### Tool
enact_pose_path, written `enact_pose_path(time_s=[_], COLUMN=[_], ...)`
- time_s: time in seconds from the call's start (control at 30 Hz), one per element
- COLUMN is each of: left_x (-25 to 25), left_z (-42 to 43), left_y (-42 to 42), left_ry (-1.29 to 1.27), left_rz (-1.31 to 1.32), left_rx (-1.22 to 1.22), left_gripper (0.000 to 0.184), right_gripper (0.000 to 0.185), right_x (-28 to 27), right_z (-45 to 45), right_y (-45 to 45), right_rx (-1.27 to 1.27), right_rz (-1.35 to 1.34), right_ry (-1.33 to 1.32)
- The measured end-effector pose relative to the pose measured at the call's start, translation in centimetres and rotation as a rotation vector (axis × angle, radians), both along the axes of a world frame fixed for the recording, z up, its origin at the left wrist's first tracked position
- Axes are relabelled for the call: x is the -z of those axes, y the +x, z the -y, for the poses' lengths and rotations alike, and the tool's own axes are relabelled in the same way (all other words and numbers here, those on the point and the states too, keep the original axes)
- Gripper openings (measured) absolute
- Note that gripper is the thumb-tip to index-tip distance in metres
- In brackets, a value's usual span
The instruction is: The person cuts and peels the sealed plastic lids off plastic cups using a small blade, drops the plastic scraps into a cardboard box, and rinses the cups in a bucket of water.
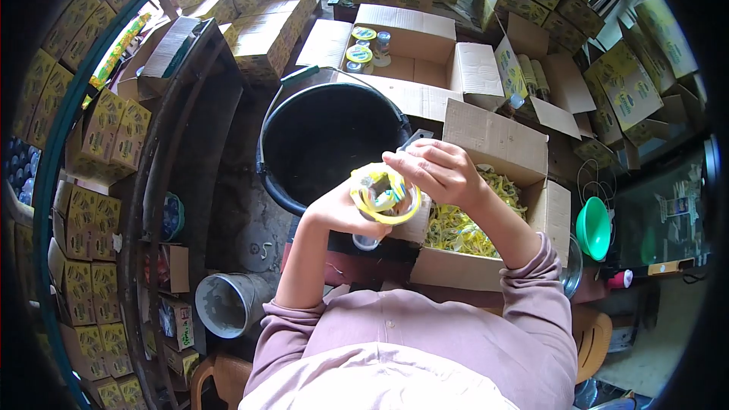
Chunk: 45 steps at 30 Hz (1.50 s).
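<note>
My left hand [339,211] is wrapped round a clear round container with a yellow rim [386,196], held tilted toward me. Yellow-and-white printed plastic shows inside its mouth. My right hand [442,172] is beside it, fingers bent and drawn together at the container's upper right edge. Whether anything is between those fingers is hidden. A small dark flat piece [418,137] shows just behind the right fingers. Under my right forearm stands an open carton [493,127] full of yellow printed plastic strips [465,224].
A large black bucket [277,118] stands ahead on the left. Behind it, an open carton [414,96] holds several yellow-lidded jars [360,54]. A grey pail [228,304] is at lower left, a green bowl [594,228] at right. Stacked yellow cartons [91,250] line the left side.
</note>
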<state>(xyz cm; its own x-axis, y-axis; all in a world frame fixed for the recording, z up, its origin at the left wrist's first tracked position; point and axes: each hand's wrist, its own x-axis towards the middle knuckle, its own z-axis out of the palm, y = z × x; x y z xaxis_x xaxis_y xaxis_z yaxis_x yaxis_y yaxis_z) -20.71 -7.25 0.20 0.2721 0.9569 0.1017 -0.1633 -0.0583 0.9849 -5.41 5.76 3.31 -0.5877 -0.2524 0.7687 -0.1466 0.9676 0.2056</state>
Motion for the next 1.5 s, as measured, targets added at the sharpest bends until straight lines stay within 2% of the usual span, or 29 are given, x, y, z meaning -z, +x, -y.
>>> enact_pose_path(time_s=[0.03,0.13,0.23,0.27,0.33,0.4,0.43,0.47,0.53,0.73,0.77,0.87,0.97,1.07,1.13,1.17,1.27,1.5], left_x=[0.3,0.9,0.8,2.1,0.4,0.2,-0.5,0.4,0.6,-0.4,-0.3,0.1,-0.1,-0.6,-0.1,0.6,0.5,0.7], left_z=[-0.3,-0.7,-0.9,-1.0,-0.4,-0.6,-0.2,-0.2,0.0,-0.8,-0.8,-0.7,-0.6,-0.2,-0.3,-0.1,-0.2,-1.1], left_y=[-0.1,0.4,0.7,0.5,0.5,-0.2,-0.4,-0.5,0.2,2.2,2.2,1.5,1.6,1.7,1.5,1.6,1.3,2.1], left_ry=[-0.05,0.003,-0.008,-0.014,-0.036,0.072,0.017,0.084,0.089,0.206,0.17,0.123,0.095,0.134,-0.017,-0.002,-0.101,-0.103], left_rz=[-0.039,0.184,0.356,0.408,0.358,0.285,0.251,0.159,0.153,-0.251,-0.2,-0.122,-0.154,-0.062,-0.019,0.02,0.169,0.307], left_rx=[0.11,0.202,0.159,0.125,0.019,-0.05,-0.126,-0.23,-0.309,-0.525,-0.515,-0.395,-0.296,-0.294,-0.148,-0.164,0.041,0.271], left_gripper=[0.048,0.036,0.041,0.06,0.059,0.062,0.066,0.068,0.067,0.057,0.05,0.06,0.063,0.065,0.055,0.056,0.053,0.045], right_gripper=[0.044,0.04,0.035,0.035,0.037,0.04,0.043,0.046,0.046,0.046,0.045,0.044,0.045,0.045,0.044,0.044,0.04,0.034], right_x=[-0.1,-0.3,-0.5,-0.5,-0.7,-0.8,-0.8,-0.8,-0.5,0.0,0.0,0.6,0.6,0.7,0.7,0.7,1.0,1.1], right_z=[0.2,0.2,0.0,-0.1,-0.2,-0.4,-0.5,-0.7,-0.9,-0.9,-0.9,-1.0,-0.6,-0.4,-0.3,-0.2,-0.1,0.2], right_y=[0.0,0.4,1.0,1.0,1.0,1.0,1.1,1.2,1.0,0.9,0.9,1.0,1.3,1.6,1.8,1.8,1.9,2.4], right_rx=[-0.01,-0.017,0.017,0.018,0.017,0.07,0.114,0.159,0.157,0.158,0.139,0.105,0.1,0.096,0.088,0.082,0.065,0.054], right_rz=[-0.011,0.004,0.076,0.075,0.073,0.057,0.051,0.045,0.056,0.111,0.102,0.069,0.082,0.106,0.105,0.097,0.063,0.012], right_ry=[-0.003,-0.025,-0.029,-0.037,-0.052,-0.018,0.009,0.038,0.02,-0.005,-0.032,-0.043,-0.049,-0.076,-0.081,-0.076,-0.057,-0.043])
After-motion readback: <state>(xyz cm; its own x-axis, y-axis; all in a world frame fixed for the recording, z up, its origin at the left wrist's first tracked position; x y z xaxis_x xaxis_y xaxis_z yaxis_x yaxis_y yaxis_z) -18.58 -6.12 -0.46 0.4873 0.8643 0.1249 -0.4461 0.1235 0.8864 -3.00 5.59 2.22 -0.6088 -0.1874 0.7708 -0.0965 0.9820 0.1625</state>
